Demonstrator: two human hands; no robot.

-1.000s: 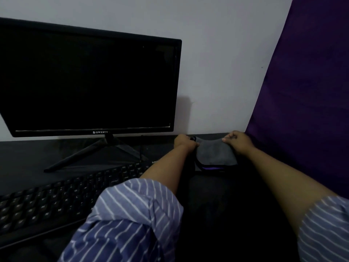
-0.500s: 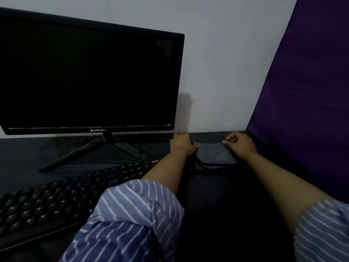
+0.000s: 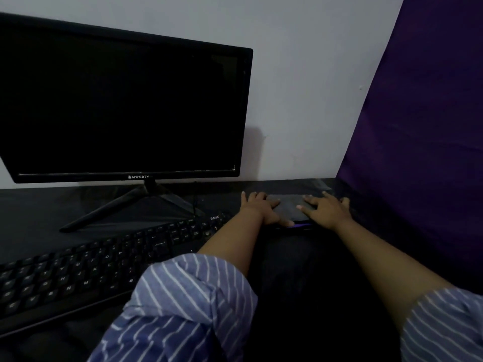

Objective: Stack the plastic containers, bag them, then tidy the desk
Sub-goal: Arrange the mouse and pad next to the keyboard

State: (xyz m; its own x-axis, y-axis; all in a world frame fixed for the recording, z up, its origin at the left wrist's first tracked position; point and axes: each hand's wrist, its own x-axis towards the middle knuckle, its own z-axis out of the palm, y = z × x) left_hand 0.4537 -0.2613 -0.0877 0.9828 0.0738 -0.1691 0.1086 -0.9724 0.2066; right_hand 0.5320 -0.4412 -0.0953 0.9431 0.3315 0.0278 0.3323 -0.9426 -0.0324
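A flat dark grey pad [image 3: 288,209] with a purple edge lies on the black desk [image 3: 39,212], close to the wall at the back right. My left hand [image 3: 257,205] rests flat on its left side with the fingers spread. My right hand [image 3: 325,209] presses on its right side, fingers straight and pointing left. Both forearms reach forward from striped blue sleeves. No plastic containers or bag are in view.
A black monitor [image 3: 122,105] on a tripod foot [image 3: 125,205] stands at the back left. A black keyboard [image 3: 86,267] lies diagonally in front of it, just left of my left arm. A purple curtain [image 3: 423,113] hangs on the right.
Both hands gripped the pad's upper corners with curled fingers. They have since flattened out, and the pad now lies lower and flatter on the desk.
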